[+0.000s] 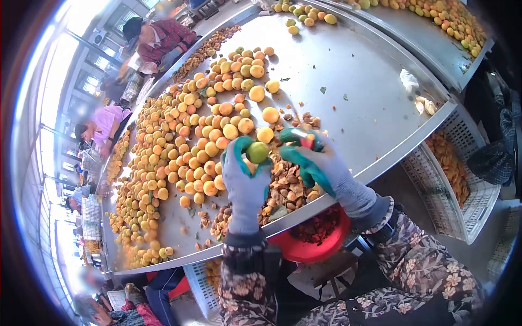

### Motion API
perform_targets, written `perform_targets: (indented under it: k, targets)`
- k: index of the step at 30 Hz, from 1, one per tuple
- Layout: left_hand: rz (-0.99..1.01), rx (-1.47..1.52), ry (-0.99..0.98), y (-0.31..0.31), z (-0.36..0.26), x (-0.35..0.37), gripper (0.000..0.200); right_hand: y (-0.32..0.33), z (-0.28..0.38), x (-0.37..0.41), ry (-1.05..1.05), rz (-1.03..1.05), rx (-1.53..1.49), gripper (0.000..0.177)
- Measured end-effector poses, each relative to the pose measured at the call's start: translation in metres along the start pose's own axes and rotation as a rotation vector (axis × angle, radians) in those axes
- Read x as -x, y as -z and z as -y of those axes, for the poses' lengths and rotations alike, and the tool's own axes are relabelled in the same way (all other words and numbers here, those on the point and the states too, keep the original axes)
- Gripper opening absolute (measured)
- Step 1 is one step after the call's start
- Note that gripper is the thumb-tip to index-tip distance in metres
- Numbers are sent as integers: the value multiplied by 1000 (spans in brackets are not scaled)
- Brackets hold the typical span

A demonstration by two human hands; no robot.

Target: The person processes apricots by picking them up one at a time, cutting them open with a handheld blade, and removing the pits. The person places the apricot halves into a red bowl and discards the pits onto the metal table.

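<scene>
My left hand (244, 179), in a grey glove with green palm and fingertips, holds a green fruit (257, 152) between thumb and fingers. To its right, my right hand (321, 163), gloved the same way, is closed around a small tool (305, 138) with a red part; its blade cannot be made out. Both hands are above the near edge of the metal table (375, 103). Many yellow-orange fruits (185, 146) spread out to the left and ahead. Brown pits (288, 185) are heaped below and between my hands.
A red basin (310, 252) with dark scraps is under the table edge. White crates (435, 190) with orange pieces stand at the right. Crumpled white gloves (409, 80) lie on the table's right side. Several people (163, 41) work along the far left side.
</scene>
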State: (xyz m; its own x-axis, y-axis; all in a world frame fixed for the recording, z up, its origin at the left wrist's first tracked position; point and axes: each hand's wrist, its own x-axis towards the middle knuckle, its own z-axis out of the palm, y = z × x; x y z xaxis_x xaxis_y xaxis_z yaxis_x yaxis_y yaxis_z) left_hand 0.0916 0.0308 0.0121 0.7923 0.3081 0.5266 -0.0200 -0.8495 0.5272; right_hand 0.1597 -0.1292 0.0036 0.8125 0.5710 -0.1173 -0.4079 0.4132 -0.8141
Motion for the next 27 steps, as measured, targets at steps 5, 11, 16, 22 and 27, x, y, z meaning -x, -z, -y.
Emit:
perform_targets:
  k: [5, 11, 16, 22, 27]
  targets:
    - [-94, 119, -17, 26, -36, 38, 56, -19, 5, 20, -215, 331, 112, 32]
    - [-135, 433, 73, 45, -23, 72, 58, -18, -39, 16, 425, 686, 344, 31]
    - [-177, 642, 175, 49, 6, 87, 57, -42, -37, 17, 385, 756, 632, 26]
    - [-194, 784, 464, 58, 26, 94, 50, -58, -31, 19, -57, 300, 391, 35]
    - [-154, 987, 567, 64, 24, 97, 47, -71, -31, 10, 251, 546, 1069, 29]
